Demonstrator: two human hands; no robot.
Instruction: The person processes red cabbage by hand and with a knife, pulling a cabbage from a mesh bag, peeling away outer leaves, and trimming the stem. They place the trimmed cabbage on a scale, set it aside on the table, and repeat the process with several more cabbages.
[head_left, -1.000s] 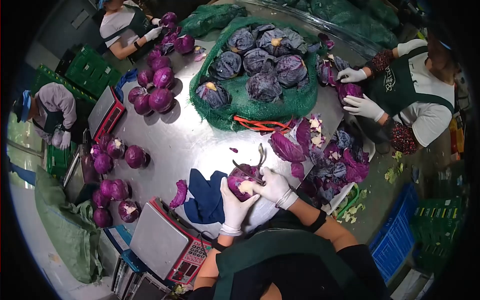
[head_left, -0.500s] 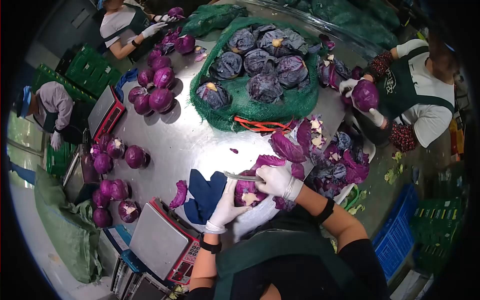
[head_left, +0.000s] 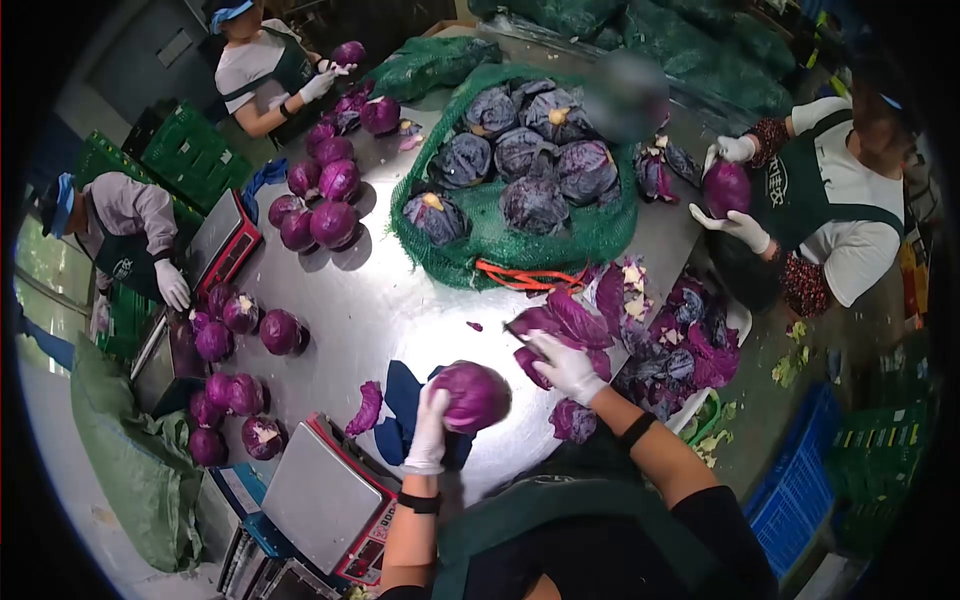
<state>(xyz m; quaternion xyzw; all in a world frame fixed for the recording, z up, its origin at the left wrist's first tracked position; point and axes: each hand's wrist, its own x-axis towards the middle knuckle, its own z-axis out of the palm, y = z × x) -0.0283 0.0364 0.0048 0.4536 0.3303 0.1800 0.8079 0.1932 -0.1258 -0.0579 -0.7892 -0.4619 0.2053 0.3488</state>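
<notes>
My left hand is closed around the side of a trimmed red cabbage, lifted above a dark blue cloth. My right hand is over loose purple leaves to the right of it. A short dark strip, seemingly the knife, juts from its fingertips; the rest is hidden or blurred among the leaves. Both hands wear white gloves. Just below the right hand lies a loose leaf piece. A single curled leaf lies left of the cloth.
A green net sack of untrimmed cabbages lies ahead. Trimmed cabbages sit in groups along the left. A scale stands at lower left, a leaf-filled bin at right. Three co-workers are around the table; one on the right holds a cabbage.
My left hand has raised and turned the cabbage, hiding its cut base. My right hand has moved away from it, right and slightly down, to the leaves. The right co-worker's hands have spread around their cabbage.
</notes>
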